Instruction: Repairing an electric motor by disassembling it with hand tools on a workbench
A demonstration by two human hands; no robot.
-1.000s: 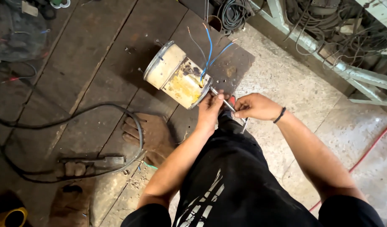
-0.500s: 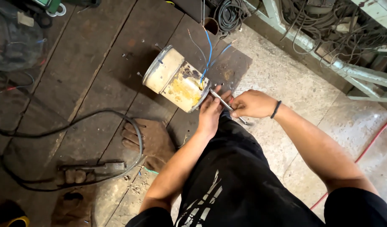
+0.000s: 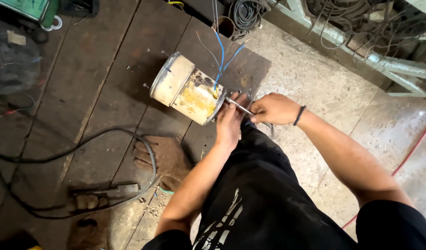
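Note:
A cream and yellow-stained cylindrical motor housing point(image 3: 187, 88) lies on its side on dark floor planks, with blue and grey wires point(image 3: 221, 58) rising from its near end. My left hand point(image 3: 229, 121) rests against the housing's near rim, fingers touching it. My right hand point(image 3: 273, 109), with a black band on the wrist, grips a thin metal tool point(image 3: 238, 106) whose tip points into the housing's end. My knee in black trousers point(image 3: 259, 185) sits just below both hands.
My bare foot point(image 3: 159, 157) is on the planks beside a black cable point(image 3: 106, 139). A metal tool point(image 3: 102, 194) lies at lower left. Coiled cables point(image 3: 245, 14) and a metal frame point(image 3: 384, 60) stand at the back. A red hose point(image 3: 412, 148) crosses the concrete at right.
Both hands have stayed at the housing's near end with only small shifts. The thin metal tool remains in my right hand, pointing at the housing.

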